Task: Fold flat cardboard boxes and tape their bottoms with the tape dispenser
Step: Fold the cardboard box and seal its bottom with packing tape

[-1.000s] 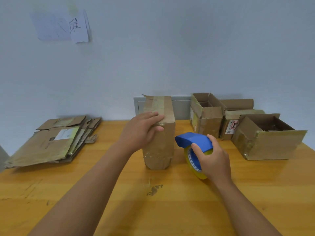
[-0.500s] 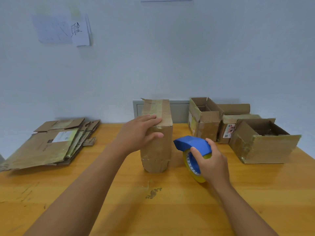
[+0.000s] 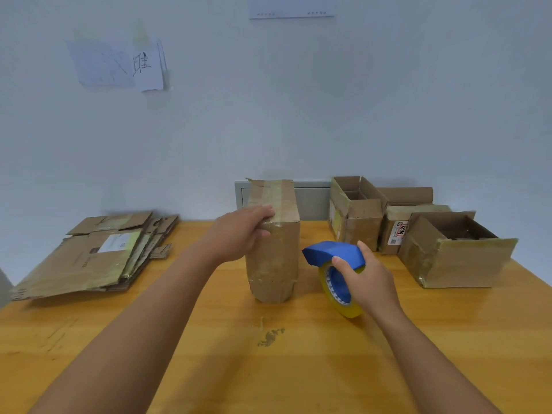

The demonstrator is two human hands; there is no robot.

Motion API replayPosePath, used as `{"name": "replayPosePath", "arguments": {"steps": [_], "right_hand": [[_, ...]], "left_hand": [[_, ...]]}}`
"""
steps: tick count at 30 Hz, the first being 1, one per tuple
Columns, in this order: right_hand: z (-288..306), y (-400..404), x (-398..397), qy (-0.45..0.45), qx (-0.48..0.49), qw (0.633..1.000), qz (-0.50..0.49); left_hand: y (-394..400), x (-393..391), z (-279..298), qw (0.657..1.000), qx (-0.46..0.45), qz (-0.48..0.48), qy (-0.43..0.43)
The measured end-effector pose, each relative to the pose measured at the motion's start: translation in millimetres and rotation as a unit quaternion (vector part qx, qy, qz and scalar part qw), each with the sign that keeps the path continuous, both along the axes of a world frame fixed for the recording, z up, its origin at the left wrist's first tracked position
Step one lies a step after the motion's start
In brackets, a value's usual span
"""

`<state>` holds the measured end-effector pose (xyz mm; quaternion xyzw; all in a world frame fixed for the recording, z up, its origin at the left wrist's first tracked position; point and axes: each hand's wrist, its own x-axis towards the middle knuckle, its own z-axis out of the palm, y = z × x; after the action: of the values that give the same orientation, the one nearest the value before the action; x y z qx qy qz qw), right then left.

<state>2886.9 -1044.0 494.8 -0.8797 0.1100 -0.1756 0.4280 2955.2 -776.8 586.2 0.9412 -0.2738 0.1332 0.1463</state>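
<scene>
A tall narrow cardboard box (image 3: 276, 258) stands upside down on the wooden table (image 3: 209, 369), its taped bottom facing up. My left hand (image 3: 242, 231) grips the box's upper left edge, fingers over the top and thumb on the near face. To the right of the box, my right hand (image 3: 369, 282) holds the blue tape dispenser (image 3: 336, 255) with its yellowish tape roll (image 3: 339, 291); the roll's lower edge is at the table surface. The dispenser is a short gap away from the box.
A stack of flat cardboard boxes (image 3: 89, 258) lies at the left of the table. Several folded open boxes (image 3: 355, 213) (image 3: 457, 252) stand at the back right. A grey panel (image 3: 310, 198) sits against the wall behind the box. A stain (image 3: 270, 336) marks the tabletop.
The view has tilted up slightly. My left hand has slid a little along the box's top edge. My right hand with the dispenser has stayed beside the box.
</scene>
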Motion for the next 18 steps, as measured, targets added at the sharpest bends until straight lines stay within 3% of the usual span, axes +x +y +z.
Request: {"name": "replayPosePath", "arguments": {"steps": [5,12,18], "right_hand": [[26,-13,-5,-0.091,0.036,0.995,-0.015],[90,-38,-13,-0.214,0.143,0.966,0.027],[117,-23,-6,-0.224,0.24,0.937,0.117]], "left_hand": [[5,-1,3,0.999,0.014,-0.008,0.042],[8,-1,6,0.999,0.022,-0.007,0.029],[-2,-5,2,0.984,-0.156,0.007,0.083]]}}
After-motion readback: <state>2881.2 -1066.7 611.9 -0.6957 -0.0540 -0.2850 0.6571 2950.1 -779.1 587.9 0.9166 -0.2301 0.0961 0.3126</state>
